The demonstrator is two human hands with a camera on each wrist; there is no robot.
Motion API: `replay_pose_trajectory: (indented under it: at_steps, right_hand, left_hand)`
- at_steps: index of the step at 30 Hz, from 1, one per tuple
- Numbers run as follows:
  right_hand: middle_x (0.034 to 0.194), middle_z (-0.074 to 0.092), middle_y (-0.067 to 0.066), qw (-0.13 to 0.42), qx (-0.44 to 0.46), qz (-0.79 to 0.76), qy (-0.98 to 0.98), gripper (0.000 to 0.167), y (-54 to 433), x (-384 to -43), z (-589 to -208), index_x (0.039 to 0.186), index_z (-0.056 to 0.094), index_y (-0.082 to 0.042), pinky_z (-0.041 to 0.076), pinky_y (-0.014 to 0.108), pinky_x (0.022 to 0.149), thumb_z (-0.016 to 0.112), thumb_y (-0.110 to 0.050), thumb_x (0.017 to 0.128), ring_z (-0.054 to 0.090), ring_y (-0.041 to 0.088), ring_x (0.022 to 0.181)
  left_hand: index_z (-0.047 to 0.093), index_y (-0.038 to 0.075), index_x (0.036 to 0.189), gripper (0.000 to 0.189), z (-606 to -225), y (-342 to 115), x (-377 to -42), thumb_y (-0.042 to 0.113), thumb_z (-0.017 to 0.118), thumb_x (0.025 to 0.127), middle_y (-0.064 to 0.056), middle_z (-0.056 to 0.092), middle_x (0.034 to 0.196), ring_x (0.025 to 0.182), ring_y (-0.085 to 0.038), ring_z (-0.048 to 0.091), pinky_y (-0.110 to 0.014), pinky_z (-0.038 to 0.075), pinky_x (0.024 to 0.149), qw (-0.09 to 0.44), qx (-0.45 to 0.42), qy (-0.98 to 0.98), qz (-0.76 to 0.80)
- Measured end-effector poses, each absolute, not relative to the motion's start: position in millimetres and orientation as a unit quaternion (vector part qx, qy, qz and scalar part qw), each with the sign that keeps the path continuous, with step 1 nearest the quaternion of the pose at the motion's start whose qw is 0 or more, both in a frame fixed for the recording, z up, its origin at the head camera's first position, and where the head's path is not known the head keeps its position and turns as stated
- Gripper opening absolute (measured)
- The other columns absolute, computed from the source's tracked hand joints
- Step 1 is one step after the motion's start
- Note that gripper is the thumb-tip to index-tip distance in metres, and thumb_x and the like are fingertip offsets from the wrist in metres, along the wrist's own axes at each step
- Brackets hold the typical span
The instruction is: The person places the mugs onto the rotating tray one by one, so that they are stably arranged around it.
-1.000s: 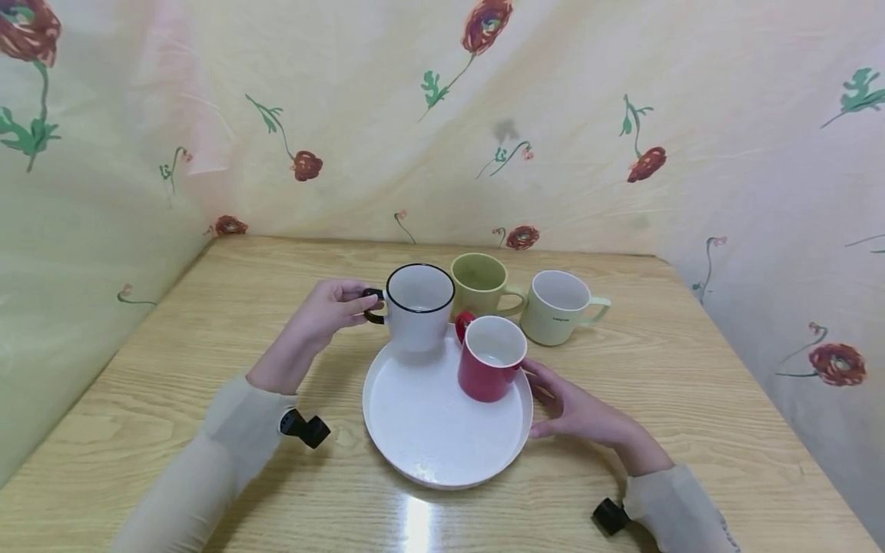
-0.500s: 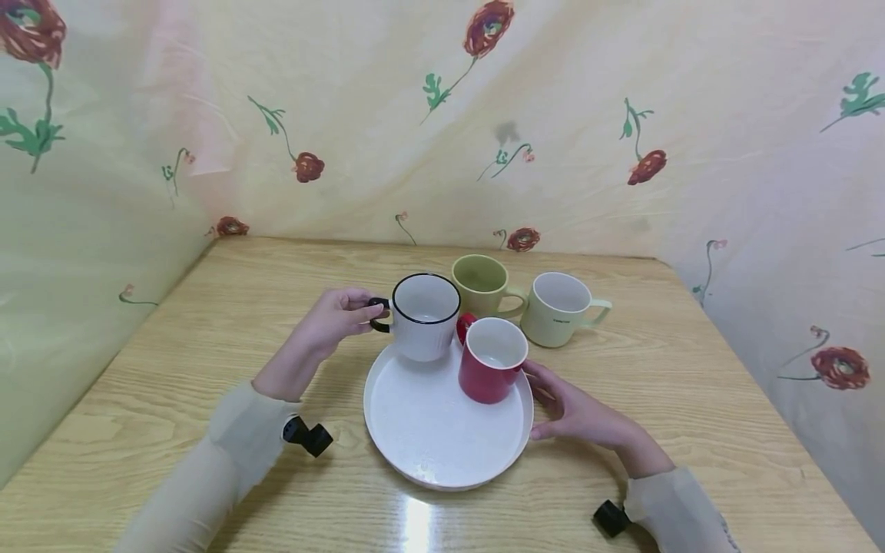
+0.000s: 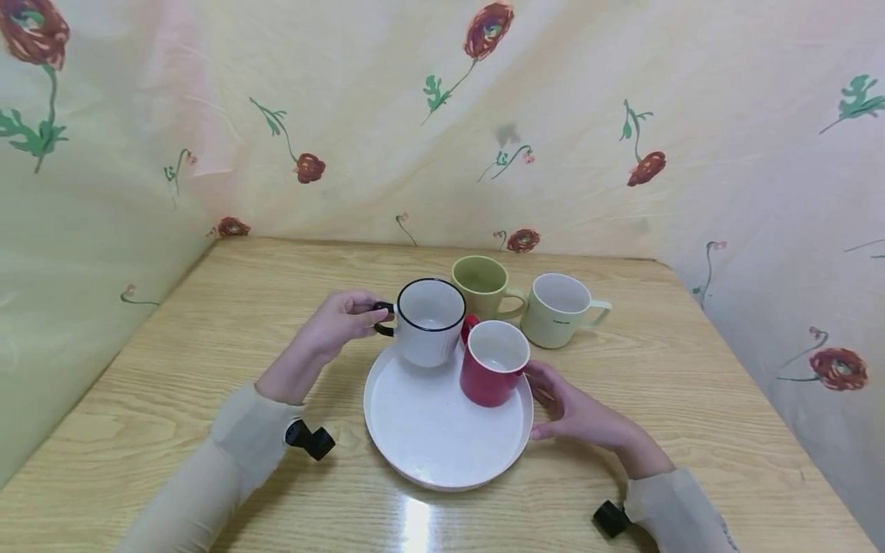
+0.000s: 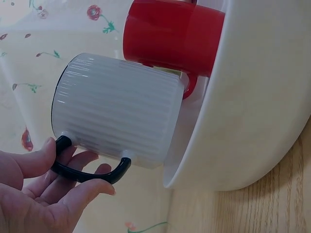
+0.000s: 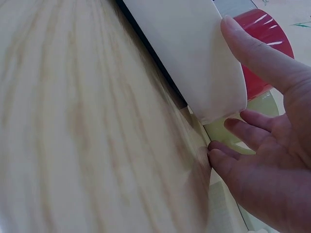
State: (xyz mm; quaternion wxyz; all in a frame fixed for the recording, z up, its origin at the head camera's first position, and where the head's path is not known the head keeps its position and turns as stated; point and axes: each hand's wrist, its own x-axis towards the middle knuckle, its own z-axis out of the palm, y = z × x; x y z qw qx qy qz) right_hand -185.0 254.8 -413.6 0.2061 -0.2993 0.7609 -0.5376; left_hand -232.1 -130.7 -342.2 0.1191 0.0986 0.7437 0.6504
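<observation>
My left hand [image 3: 346,319] holds the black handle [image 4: 92,170] of a white ribbed mug [image 4: 116,109] with a black rim, thumb on the upper part and fingers around the loop. That mug is upright over the back left of a round white tray [image 3: 442,442]; whether its base touches the tray I cannot tell. Right of it, a red mug [image 3: 489,380] with a white inside stands on the tray, very close to the white mug. My right hand [image 3: 574,415] rests at the tray's right edge, thumb [image 5: 248,43] against the side wall, fingers loosely bent.
Behind the tray, an olive-green mug [image 3: 478,288] and a pale green mug [image 3: 553,326] stand on the wooden table [image 3: 242,307], handles to the right. A flowered cloth [image 3: 387,115] hangs behind the table and along its sides.
My left hand has brought the white mug slightly right and toward me, lower over the tray and closer to the red mug. The right hand stays at the tray's edge.
</observation>
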Motion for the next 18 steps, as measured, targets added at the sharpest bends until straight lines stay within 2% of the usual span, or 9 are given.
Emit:
replay_pose_trajectory:
  at_steps: [9, 18]
  right_hand:
    - [0.144, 0.022, 0.042, 0.206, -0.329, -0.571, 0.723, 0.089, 254.2, -185.7, -417.1, 0.141, 0.011, 0.009, 0.03, 0.006, 0.107, 0.074, 0.002, 0.079, 0.035, -0.013, 0.132]
    - [0.147, 0.015, 0.043, 0.212, -0.32, -0.569, 0.728, 0.094, 254.5, -186.3, -417.1, 0.145, 0.008, 0.009, 0.029, 0.005, 0.107, 0.075, 0.001, 0.079, 0.034, -0.015, 0.13]
  left_hand:
    - [0.057, -0.016, 0.115, 0.027, -342.1, -127.3, -232.4, 0.002, 0.057, 0.095, 0.002, 0.072, 0.092, 0.084, -0.004, 0.063, -0.017, 0.051, 0.072, 0.117, 0.118, 0.747, 0.644]
    - [0.058, -0.015, 0.115, 0.027, -341.4, -125.1, -230.9, 0.003, 0.057, 0.095, -0.003, 0.072, 0.097, 0.088, -0.009, 0.062, -0.019, 0.051, 0.075, 0.121, 0.121, 0.751, 0.638]
